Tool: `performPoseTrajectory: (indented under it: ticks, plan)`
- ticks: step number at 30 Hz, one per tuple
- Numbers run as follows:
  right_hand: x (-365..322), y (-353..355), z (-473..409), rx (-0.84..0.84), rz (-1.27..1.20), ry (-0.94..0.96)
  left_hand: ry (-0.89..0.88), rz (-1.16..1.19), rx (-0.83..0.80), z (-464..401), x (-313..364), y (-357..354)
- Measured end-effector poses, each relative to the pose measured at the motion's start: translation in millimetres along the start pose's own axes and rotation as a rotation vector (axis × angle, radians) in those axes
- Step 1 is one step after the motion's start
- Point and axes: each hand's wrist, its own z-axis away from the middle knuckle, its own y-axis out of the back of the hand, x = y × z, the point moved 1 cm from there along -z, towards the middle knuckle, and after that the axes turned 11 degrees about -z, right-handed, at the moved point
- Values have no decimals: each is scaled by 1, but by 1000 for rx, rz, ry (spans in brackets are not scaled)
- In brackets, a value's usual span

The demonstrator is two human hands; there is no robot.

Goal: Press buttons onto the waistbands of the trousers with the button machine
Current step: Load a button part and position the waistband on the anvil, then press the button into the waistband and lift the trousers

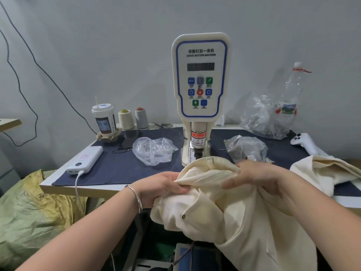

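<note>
Now your left hand point(160, 185) pinches trousers point(224, 204) waistband edge, right hand point(254, 178) grips bunched cloth, just before button machine point(200, 79). Plastic bags point(154, 150) flank press on table point(121, 165); power bank point(86, 159), cup point(103, 118), thread cones point(126, 119) left.

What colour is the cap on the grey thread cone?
Orange-red, on the grey thread cone behind the mat; seen in the head view.

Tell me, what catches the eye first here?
The tall white servo button machine with a blue-edged control panel stands at the table's middle. Just before it, the left hand and right hand grip cream cloth trousers, their waistband raised toward the machine's press.
</note>
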Motion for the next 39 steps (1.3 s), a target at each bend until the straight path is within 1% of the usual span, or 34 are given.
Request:
performPoseTrajectory:
  ticks: [1, 3, 5, 9, 12, 14, 16, 20, 22, 24, 26, 30, 32, 34, 36, 39]
  plan:
    - [-1, 2, 0, 8, 9, -2, -11, 0, -1, -1, 0, -1]
    - [-1, 8, -1, 10, -127, -25, -14, -15, -34, -2, -1, -1]
    - [0, 13, -2, -35, -309, -67, 29, -59, -64, -2, 0, -1]
    - [3, 11, -6, -150, -431, -93, 82, -199, -130, 2, 4, 1]
    - [9, 2, -12, -172, -503, -97, 35, -133, -159, 7, 8, 1]
    - [12, -5, -15, -172, -560, -108, -10, -89, -115, 4, 7, -3]
    - [12, -9, -19, -154, -608, -113, -32, -57, -28, 0, 3, -10]
    - [12, -5, -22, -80, -554, -103, -41, -1, 112, -4, -5, -13]
    - [11, 3, -18, -83, -455, -98, -44, 21, 165, -7, -7, -12]
    - [7, 6, -14, -134, -301, -84, -26, -3, 213, -10, -8, -12]
    - [5, 7, -14, -130, -213, -87, 28, -34, 206, -11, -7, -14]
    - [3, 4, -18, -71, -221, -75, 97, -243, 81, -8, -1, -17]
    - [7, 1, -17, -62, -257, -54, 109, -307, 88, -7, -3, -15]
    - [13, -3, -19, -31, -313, -68, 106, -246, 139, -8, -11, -14]
    - [18, -8, -24, 24, -368, -136, 90, -114, 200, -9, -22, -17]
    - [19, -14, -33, 58, -474, -218, 76, 51, 217, -13, -31, -27]
